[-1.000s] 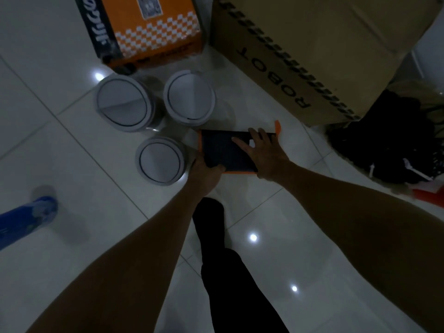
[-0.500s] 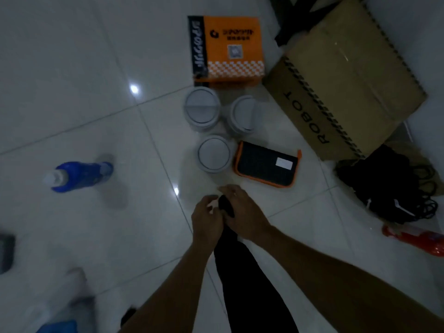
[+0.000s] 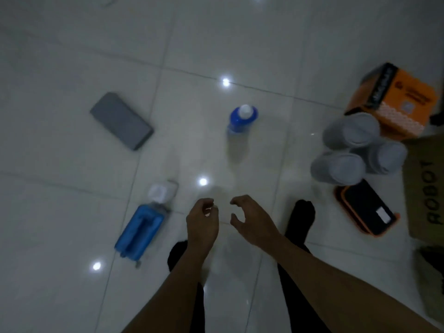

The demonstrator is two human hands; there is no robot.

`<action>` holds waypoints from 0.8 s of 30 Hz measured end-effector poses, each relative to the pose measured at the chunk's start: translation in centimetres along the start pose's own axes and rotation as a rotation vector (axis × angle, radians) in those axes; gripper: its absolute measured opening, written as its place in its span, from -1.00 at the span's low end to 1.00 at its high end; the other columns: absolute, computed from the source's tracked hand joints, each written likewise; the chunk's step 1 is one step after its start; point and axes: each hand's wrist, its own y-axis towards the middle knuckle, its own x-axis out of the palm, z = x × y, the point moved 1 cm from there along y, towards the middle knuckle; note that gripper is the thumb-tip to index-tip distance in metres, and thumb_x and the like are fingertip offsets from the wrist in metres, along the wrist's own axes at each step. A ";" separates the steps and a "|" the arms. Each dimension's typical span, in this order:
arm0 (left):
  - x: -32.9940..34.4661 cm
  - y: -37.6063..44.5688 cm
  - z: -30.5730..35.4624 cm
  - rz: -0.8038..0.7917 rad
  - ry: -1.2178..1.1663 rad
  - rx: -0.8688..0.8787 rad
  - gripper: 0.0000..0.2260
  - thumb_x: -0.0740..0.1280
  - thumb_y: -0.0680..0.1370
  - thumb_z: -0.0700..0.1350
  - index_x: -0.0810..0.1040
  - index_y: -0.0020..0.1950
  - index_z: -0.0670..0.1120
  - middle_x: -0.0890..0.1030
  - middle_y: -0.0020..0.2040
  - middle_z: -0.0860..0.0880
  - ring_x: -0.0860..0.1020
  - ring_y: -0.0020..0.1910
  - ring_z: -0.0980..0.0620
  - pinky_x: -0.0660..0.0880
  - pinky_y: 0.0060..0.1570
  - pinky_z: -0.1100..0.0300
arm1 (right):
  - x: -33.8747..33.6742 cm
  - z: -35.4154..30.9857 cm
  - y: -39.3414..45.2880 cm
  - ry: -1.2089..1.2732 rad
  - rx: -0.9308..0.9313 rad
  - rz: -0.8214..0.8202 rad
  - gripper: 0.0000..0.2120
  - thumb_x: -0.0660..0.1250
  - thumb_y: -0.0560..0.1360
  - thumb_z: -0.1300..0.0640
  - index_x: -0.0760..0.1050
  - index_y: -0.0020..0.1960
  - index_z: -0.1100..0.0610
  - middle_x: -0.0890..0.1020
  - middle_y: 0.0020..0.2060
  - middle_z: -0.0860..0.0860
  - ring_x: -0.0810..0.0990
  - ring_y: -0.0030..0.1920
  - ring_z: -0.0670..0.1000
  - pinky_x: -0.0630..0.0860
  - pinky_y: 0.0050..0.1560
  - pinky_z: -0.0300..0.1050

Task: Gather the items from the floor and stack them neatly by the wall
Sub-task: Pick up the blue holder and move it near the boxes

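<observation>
With both hands loosely curled and empty, left hand (image 3: 202, 224) and right hand (image 3: 252, 221), I'd reach for the upright blue plastic bottle with the white cap (image 3: 241, 121) and take my grip low round its body.

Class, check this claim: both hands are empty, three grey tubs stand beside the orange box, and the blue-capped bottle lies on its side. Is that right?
Not quite. The head view shows the bottle standing upright on the floor, white tip towards the camera, not lying down. The rest holds: the left hand and right hand hold nothing, and three grey tubs stand beside the orange box.
</observation>
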 end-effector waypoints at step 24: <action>-20.1 6.7 -25.2 0.117 -0.540 -0.593 -0.11 0.55 0.43 0.00 0.07 0.60 0.04 0.36 0.38 -0.07 0.51 0.15 0.03 0.54 0.11 0.06 | 26.5 -11.9 13.0 -0.640 -0.257 -0.798 0.11 0.54 0.34 0.35 -0.06 0.62 -0.13 -0.13 0.61 0.13 0.08 0.56 0.27 0.48 0.33 0.21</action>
